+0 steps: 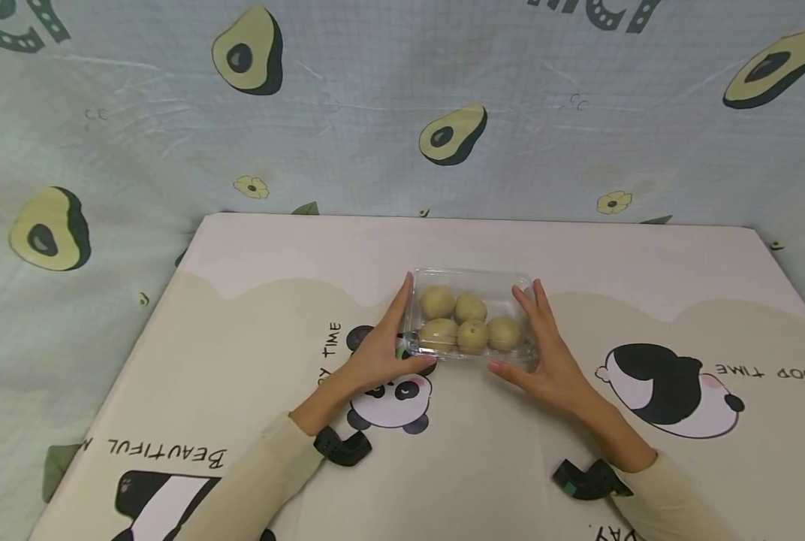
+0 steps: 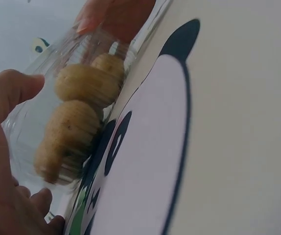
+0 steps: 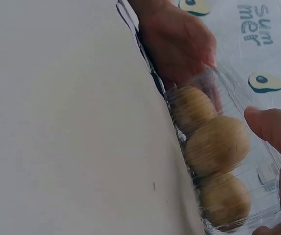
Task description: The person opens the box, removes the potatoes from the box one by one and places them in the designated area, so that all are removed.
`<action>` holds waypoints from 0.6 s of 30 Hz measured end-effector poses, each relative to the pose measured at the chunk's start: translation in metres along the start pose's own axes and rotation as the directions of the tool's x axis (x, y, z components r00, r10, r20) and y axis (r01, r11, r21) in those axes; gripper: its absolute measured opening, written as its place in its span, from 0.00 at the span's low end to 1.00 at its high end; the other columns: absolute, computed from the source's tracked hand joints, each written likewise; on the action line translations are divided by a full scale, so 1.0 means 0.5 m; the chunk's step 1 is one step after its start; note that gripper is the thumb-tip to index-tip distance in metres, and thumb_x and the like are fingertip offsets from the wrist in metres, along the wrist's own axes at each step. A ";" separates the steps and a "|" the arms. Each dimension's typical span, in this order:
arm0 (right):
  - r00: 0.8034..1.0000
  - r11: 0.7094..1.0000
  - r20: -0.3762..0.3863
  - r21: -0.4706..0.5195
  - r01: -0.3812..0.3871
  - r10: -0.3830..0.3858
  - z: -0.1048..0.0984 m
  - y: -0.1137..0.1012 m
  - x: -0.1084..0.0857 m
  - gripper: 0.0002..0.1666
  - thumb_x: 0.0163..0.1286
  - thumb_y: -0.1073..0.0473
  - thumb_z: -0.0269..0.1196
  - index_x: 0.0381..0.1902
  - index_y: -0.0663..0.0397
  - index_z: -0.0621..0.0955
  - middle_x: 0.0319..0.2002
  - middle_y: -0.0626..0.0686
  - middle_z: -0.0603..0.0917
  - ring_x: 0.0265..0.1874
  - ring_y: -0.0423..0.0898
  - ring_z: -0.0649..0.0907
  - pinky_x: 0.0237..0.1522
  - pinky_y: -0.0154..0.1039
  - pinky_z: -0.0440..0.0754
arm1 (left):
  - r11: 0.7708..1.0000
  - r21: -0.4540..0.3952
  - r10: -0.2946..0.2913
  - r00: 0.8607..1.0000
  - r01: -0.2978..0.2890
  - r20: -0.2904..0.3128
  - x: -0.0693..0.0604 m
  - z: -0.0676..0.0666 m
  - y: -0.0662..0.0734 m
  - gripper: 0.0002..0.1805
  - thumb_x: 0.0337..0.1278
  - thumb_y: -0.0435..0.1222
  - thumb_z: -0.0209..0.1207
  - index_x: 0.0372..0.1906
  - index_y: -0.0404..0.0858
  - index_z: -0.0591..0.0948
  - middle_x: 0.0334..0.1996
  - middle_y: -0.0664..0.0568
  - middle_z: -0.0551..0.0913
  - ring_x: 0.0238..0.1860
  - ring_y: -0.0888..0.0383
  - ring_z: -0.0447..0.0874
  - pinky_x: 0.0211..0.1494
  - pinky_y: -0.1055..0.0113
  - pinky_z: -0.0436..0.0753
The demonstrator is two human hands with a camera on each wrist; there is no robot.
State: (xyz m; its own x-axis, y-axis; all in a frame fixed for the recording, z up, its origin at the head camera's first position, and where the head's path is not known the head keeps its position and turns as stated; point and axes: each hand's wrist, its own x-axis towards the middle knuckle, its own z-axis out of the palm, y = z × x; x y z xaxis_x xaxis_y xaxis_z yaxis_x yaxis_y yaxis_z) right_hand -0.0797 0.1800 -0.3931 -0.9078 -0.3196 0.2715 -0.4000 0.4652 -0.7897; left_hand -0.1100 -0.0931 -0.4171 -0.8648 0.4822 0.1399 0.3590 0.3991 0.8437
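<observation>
A clear plastic container sits near the middle of the table, with several round, yellowish-brown potatoes inside. My left hand is at its left side, fingers extended along the wall and thumb by the near edge. On the opposite side, my right hand has spread fingers at the wall and its thumb near the front edge. Both wrist views show the potatoes through the clear wall, with each thumb close to it. Exact finger contact is hard to tell.
The table's cloth has printed animals, including a panda beside my left hand and a black-and-white dog at the right. An avocado-print sheet hangs behind the table's far edge. Dark devices are on both wrists.
</observation>
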 end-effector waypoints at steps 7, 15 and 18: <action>1.000 1.000 -0.005 0.025 -0.008 0.008 0.004 -0.008 0.001 0.60 0.46 0.70 0.74 0.74 0.62 0.54 0.74 0.63 0.35 0.72 0.63 0.40 0.61 0.73 0.46 | 0.997 -0.072 -0.004 1.000 0.004 0.001 0.000 0.005 0.002 0.63 0.47 0.43 0.67 0.76 0.48 0.32 0.76 0.50 0.35 0.74 0.47 0.39 0.69 0.43 0.52; 1.000 1.000 0.004 0.011 -0.013 0.013 0.006 0.032 0.000 0.63 0.47 0.64 0.76 0.76 0.50 0.53 0.76 0.55 0.35 0.73 0.57 0.41 0.62 0.69 0.52 | 0.997 -0.040 0.062 0.998 -0.062 0.001 0.000 0.007 -0.003 0.60 0.53 0.62 0.58 0.76 0.44 0.32 0.76 0.50 0.34 0.74 0.49 0.39 0.70 0.45 0.50; 1.000 1.000 0.006 0.025 -0.015 0.015 0.005 0.033 0.001 0.63 0.47 0.65 0.76 0.76 0.51 0.53 0.76 0.56 0.35 0.73 0.58 0.41 0.62 0.69 0.53 | 0.996 -0.010 0.085 0.996 -0.085 0.005 -0.001 0.008 -0.002 0.59 0.54 0.69 0.49 0.76 0.42 0.32 0.76 0.49 0.34 0.74 0.49 0.39 0.71 0.46 0.50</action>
State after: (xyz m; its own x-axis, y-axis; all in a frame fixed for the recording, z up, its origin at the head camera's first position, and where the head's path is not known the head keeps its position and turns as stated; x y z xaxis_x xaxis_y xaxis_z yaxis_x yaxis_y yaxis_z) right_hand -0.0862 0.1853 -0.4074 -0.9131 -0.3171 0.2563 -0.3826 0.4496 -0.8071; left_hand -0.1086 -0.0908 -0.4201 -0.8294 0.5182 0.2090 0.4280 0.3487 0.8338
